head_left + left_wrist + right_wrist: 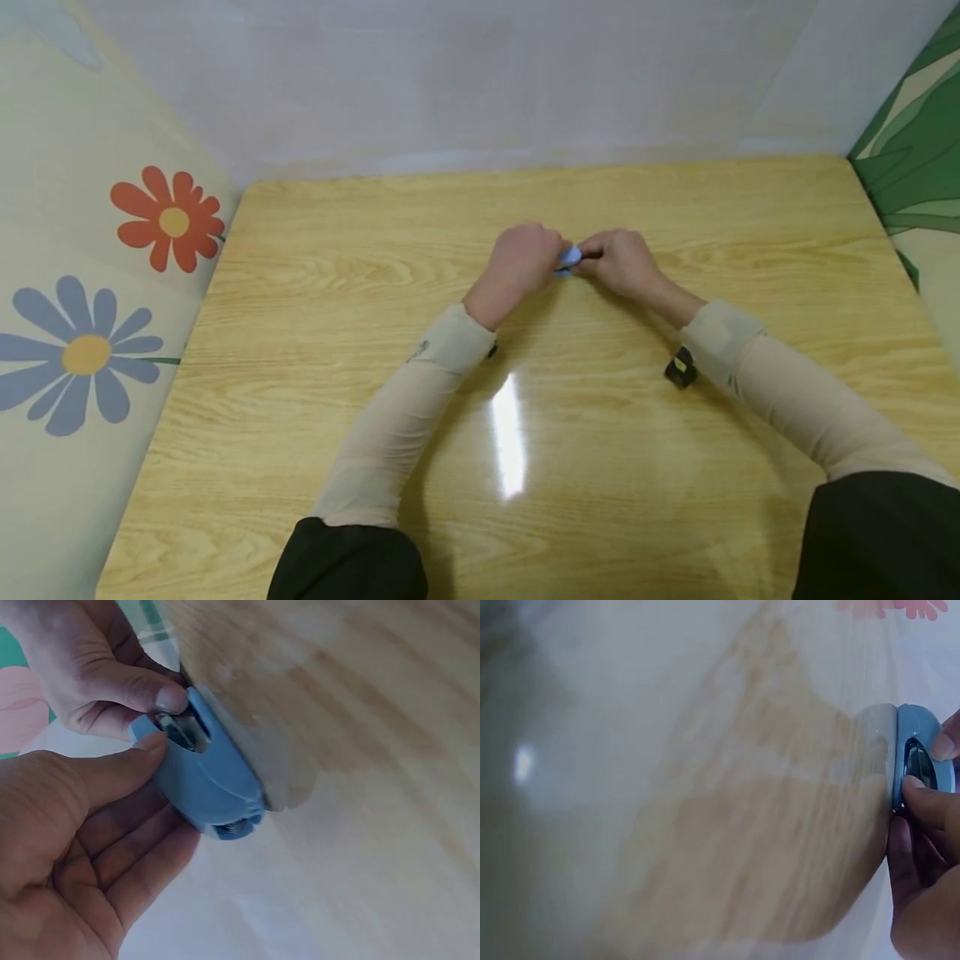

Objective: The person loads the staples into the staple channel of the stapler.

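Between my two hands, above the table (360, 275), is a small blue oval plastic device (210, 776). A shiny metal part (187, 733) shows in an opening at one end, and a small notch with ridged metal is at the other. My left hand (525, 260) pinches its side, thumb on the blue shell and fingers behind. From the other side my right hand (621, 262) grips the end with the opening. Its thumb (922, 799) lies at the metal part in the right wrist view. The device's exact kind cannot be told.
On each wrist is a small dark device; the right one (681, 368) shows a yellow mark. A pale wall (510, 92) stands behind the table. Flower-painted panels (172, 133) rise at the left, and green leaves are painted on the right panel (922, 142).
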Available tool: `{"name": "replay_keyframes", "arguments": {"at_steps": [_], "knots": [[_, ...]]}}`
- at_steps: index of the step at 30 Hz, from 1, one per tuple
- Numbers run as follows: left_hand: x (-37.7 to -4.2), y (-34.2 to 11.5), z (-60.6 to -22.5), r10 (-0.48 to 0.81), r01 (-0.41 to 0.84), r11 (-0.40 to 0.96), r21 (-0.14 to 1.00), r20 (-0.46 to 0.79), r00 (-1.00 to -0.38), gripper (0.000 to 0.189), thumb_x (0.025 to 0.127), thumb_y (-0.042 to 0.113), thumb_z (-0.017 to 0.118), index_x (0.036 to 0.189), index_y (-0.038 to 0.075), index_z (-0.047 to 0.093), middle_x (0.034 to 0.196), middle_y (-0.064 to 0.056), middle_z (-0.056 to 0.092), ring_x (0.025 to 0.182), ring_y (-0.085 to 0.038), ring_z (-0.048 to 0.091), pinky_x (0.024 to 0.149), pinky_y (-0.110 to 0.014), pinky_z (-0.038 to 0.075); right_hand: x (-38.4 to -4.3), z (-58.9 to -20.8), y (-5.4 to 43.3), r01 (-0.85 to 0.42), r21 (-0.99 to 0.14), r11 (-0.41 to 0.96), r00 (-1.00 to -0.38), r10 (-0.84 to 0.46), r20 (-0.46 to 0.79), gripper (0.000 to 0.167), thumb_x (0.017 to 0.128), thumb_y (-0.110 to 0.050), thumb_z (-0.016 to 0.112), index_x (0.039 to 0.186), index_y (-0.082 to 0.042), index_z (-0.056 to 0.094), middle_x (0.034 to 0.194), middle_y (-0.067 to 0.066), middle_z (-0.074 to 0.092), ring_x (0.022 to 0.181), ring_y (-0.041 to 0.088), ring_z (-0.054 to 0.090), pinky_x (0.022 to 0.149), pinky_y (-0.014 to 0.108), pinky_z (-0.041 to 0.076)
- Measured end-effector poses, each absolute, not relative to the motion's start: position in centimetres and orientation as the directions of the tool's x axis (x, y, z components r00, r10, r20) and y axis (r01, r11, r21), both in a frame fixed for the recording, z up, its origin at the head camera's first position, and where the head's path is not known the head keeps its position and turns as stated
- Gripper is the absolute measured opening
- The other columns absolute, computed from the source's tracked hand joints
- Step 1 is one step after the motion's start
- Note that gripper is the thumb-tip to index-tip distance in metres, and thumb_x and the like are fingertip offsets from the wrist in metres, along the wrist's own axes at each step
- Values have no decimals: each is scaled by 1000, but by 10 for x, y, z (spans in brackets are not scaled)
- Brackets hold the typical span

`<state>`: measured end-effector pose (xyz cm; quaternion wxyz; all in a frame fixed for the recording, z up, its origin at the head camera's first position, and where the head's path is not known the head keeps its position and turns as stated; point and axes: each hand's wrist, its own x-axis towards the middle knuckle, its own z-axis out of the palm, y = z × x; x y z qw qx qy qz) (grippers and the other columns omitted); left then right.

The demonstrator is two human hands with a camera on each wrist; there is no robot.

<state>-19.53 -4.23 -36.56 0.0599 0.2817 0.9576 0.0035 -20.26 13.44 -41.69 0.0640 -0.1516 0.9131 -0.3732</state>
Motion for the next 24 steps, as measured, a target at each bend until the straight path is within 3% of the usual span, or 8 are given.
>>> {"name": "replay_keyframes", "arguments": {"at_steps": [6, 12, 16, 24], "knots": [[-196, -46, -367, 541, 533, 841, 94, -112, -833, 19, 103, 18, 61, 114, 19, 76, 104, -6, 76, 87, -25, 68, 77, -40, 59, -203, -418, 136, -262, -685, 680, -937, -348, 13, 20, 88, -13, 78, 106, -3, 79, 109, 18, 77, 106, 34, 72, 97, 47, 53], [-198, -56, -372, 513, 479, 833, 279, -60, -857, 27, 101, 18, 64, 127, 17, 71, 120, -7, 75, 106, -27, 69, 94, -40, 55, -205, -418, 137, -246, -670, 700, -935, -354, -26, 23, 89, -15, 77, 109, -3, 78, 111, 17, 76, 108, 33, 70, 98, 48, 51], [-198, -61, -375, 492, 443, 815, 372, -42, -870, 33, 100, 21, 67, 132, 15, 69, 126, -7, 73, 112, -26, 69, 100, -39, 53, -204, -417, 139, -218, -673, 707, -931, -357, -74, 26, 90, -16, 77, 112, -3, 76, 114, 18, 75, 108, 34, 69, 99, 48, 50], [-194, -64, -376, 438, 381, 847, 371, -81, -896, 42, 99, 33, 68, 138, 19, 64, 133, -6, 70, 113, -25, 69, 94, -40, 55, -201, -415, 141, -239, -672, 701, -920, -385, -74, 30, 92, -15, 75, 118, -1, 74, 116, 20, 74, 109, 35, 69, 100, 49, 50]]}}
